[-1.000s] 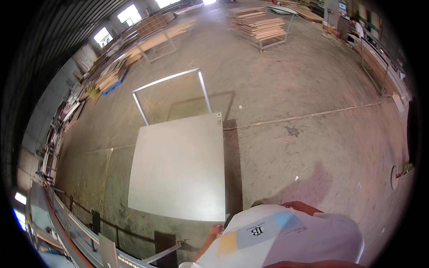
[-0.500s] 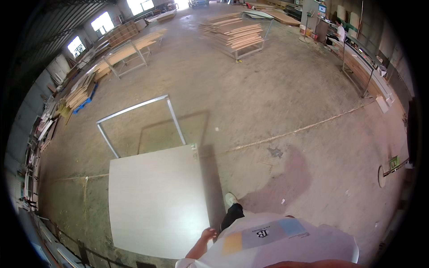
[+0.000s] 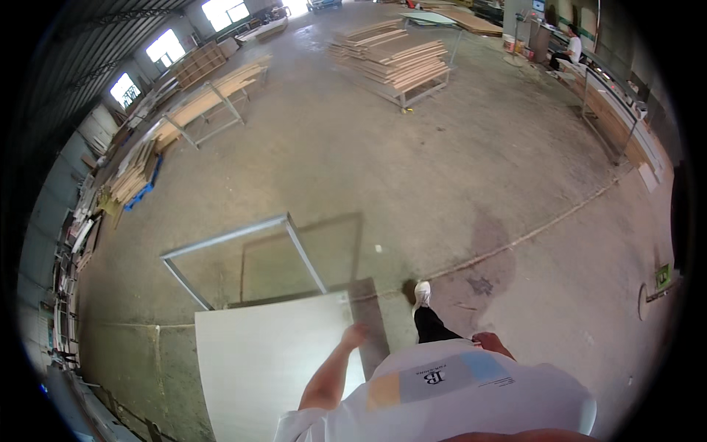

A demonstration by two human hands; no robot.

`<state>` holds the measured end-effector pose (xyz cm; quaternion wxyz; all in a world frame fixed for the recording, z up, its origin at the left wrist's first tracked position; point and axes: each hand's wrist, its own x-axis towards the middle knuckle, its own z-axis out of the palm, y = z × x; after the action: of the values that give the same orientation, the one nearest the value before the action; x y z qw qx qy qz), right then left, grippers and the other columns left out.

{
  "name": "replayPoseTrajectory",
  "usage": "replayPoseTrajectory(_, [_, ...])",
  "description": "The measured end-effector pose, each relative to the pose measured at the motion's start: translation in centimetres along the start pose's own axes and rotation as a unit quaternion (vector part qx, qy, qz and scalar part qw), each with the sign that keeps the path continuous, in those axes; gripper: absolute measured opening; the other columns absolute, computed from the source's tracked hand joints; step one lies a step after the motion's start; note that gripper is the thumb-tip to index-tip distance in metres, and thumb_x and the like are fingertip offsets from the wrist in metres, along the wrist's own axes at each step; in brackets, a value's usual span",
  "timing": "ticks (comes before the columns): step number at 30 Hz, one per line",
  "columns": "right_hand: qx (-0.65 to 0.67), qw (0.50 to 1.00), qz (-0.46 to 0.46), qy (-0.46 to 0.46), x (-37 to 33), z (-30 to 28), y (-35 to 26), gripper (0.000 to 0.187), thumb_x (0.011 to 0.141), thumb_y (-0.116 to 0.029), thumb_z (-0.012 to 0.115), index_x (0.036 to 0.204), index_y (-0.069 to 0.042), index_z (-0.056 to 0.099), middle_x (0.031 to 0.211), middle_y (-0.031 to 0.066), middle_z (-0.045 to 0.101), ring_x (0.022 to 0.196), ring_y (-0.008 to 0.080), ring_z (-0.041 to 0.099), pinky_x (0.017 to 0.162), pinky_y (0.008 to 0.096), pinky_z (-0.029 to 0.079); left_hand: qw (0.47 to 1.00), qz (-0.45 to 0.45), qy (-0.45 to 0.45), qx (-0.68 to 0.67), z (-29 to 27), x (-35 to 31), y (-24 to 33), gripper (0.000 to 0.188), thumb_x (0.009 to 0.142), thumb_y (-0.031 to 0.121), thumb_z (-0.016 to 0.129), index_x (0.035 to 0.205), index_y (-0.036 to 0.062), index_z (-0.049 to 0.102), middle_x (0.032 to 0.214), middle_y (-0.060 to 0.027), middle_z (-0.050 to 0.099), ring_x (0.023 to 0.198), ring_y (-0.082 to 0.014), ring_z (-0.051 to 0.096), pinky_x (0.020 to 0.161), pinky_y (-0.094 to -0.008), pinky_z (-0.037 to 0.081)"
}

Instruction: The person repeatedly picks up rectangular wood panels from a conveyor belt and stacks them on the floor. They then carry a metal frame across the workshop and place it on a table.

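My left hand hangs low, over the right edge of a large pale panel. Its fingers are small and smeared, so I cannot make out whether they touch the panel or how they are bent. Partly behind my white shirt, my right hand is close to my waist, its fingers mostly hidden. A grey metal frame rises at the panel's far end. My shoe is forward on the concrete floor, right of the panel.
Stacked boards rest on a metal stand further ahead. Another rack with boards stands far left, near boards on a blue pallet. At the far right a person sits beside a long bench.
I have moved forward along the panel; the panel and metal frame now sit lower in view. My left hand has come nearer the panel's far end, and my right hand has come into sight.
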<state>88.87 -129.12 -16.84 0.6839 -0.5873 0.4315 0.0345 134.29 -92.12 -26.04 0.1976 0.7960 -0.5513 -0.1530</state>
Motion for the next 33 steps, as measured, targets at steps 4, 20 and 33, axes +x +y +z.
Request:
replayPoseTrajectory(4, [-0.157,0.984,0.055,-0.069,11.1,-1.1,-2.0,0.019,0.094,-0.028,0.065,0.099,-0.011,0.069,0.094,0.0052,0.073,0.081,0.0214,0.07,0.066,0.0384,0.053,0.934,-0.245,-0.007,-0.26,-4.1,8.0,-1.2,0.027,0.097,0.021,0.057,0.118,0.0064,0.067,0.102,-0.0085,0.073,0.082,-0.0196,0.071,0.069,-0.035,0.057])
replayPoseTrajectory(20, [-0.109,0.967,0.022,-0.23,67.3,3.3,-46.6,0.015,0.087,-0.024,0.066,0.093,-0.012,0.06,0.083,0.0031,0.063,0.071,0.0171,0.062,0.053,0.0371,0.045,0.505,-0.447,0.623,-0.397,-26.7,27.0,-20.9,0.051,0.102,0.027,0.061,0.142,-0.0002,0.045,0.121,-0.0157,0.063,0.108,-0.0237,0.061,0.09,-0.035,0.05])
replayPoseTrajectory(33, [-0.362,0.883,0.07,-0.291,78.4,29.6,-65.6,0.035,0.097,-0.028,0.052,0.115,-0.001,0.066,0.106,0.0142,0.07,0.085,0.0262,0.067,0.063,0.0373,0.05,0.236,-0.553,0.702,-0.382,-38.4,34.9,-35.3,0.03,0.101,0.02,0.061,0.121,0.0045,0.045,0.095,-0.0114,0.06,0.072,-0.0246,0.063,0.06,-0.0414,0.054])
